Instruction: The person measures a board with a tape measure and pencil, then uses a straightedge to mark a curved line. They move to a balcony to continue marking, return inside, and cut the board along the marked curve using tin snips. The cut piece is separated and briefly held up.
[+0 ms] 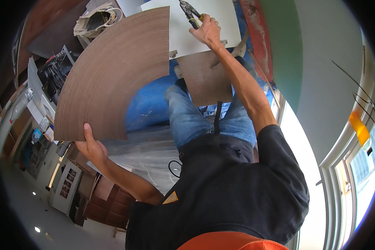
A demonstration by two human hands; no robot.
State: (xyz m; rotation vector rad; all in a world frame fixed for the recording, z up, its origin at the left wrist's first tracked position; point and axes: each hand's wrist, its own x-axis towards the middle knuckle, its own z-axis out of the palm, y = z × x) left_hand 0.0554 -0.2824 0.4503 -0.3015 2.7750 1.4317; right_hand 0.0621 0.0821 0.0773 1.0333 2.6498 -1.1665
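My left hand [91,146] grips the lower left end of a large brown wood-grain sheet [108,79], thumb on top and fingers underneath. In this view the sheet looks like a broad arc, its far end lying by the white board [206,39]. My right hand [207,32] is closed around the black-and-yellow handles of a pair of snips [189,11], above that board. The snips' jaws point away from me, at the top edge of the view. Small metal hinges [173,54] sit along the board's near edge.
A smaller brown wood-grain panel [205,83] lies between my legs, over blue sheeting [148,104]. An open, crumpled bag [96,21] stands at the far left. Plastic bottles [21,104] and shelving are further left. A green-and-grey wall [281,50] and a window [364,175] are at the right.
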